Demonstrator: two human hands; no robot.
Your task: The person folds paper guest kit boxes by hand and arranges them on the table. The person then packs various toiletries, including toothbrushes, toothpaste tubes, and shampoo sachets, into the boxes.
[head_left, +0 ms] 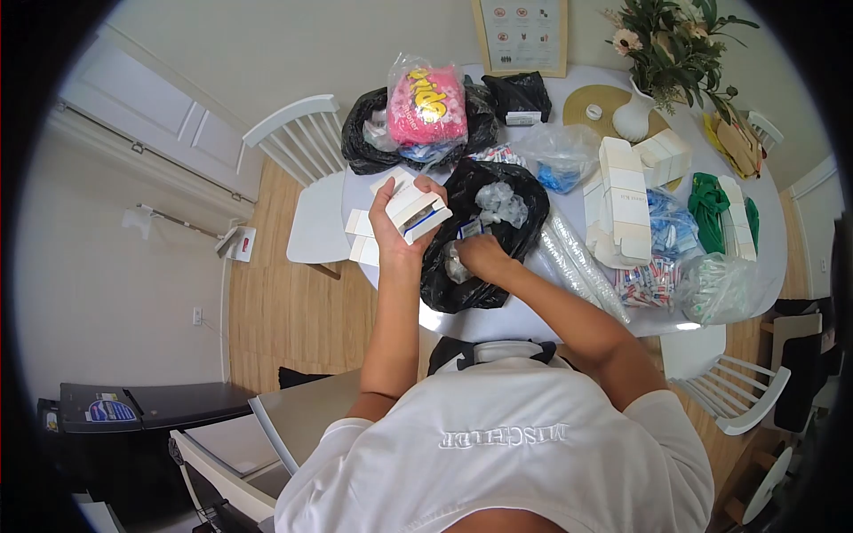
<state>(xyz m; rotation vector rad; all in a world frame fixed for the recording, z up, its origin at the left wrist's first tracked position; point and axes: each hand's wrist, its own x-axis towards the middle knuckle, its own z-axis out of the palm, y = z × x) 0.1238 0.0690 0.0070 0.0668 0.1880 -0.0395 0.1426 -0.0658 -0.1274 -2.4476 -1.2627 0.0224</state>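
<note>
1. The left grip (397, 218) pinches one small white cardboard box (418, 210) between thumb and fingers, its flap end open and a blue strip showing inside. It is held tilted above the left part of the tabletop (426, 317).
2. The right grip (480, 258) reaches down into an open black plastic bag (524, 244), glossy and crumpled, near the tabletop's near edge. Its fingers are partly hidden, so I cannot tell whether they are spread or pressed together.
3. In that bag lie a bunched clear plastic bundle (502, 204) and a small blue-and-white packet (469, 230), right by the fingers.
4. White carton pieces (362, 238) lie at the left edge, beside the left wrist.
5. Just right of the bag, long clear plastic sleeves (582, 266) slant toward the near edge.
6. Toward the right edge, several pale rectangular cartons (624, 204) crowd together; overlap prevents an exact count. Around them sit blue plastic packets (671, 224), red-white-and-blue sachets (649, 282), a green bag (708, 213) and a cloudy clear bag (715, 289).
7. Beyond the hands, one pink pack (426, 107) with yellow lettering rests on black plastic, blocking part of the far left.
8. Along the far edge stand one framed sign (522, 35) and one rounded white vase (632, 115) on a woven mat (582, 99).
9. Three white chairs (315, 218) surround the tabletop.
</note>
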